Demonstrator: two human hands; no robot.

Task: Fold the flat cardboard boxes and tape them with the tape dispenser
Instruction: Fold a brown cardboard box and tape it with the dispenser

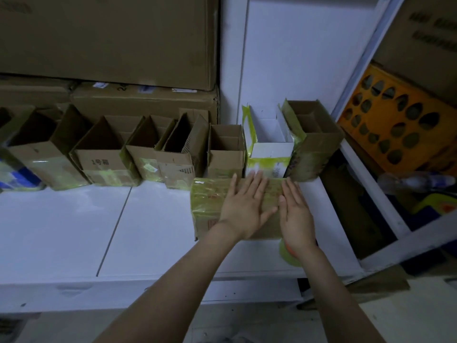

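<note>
box: the cardboard box [210, 206] lies flat on the white bench [74, 231], towards its right end. greenish tape covers its left part.
step: this looks like pressing the taped top down so that it sticks.
doing it well: push evenly from the middle out to the edges, keeping the box square on the bench, so that no bubbles or lifted corners are left.
left hand [243, 209]: wide open, fingers straight and spread, palm flat on the box top, gripping nothing.
right hand [295, 214]: also flat, fingers straight and close together, pressing the box's right part just beside the left hand.
tape dispenser [286, 253]: green and orange, on the bench at the box's near right corner, mostly hidden under the right wrist.
row of boxes [103, 154]: open-topped and taped, standing along the far side, just beyond the box.
surroundings: large cartons [111, 40] stacked behind, an orange crate [395, 125] at the right.
</note>
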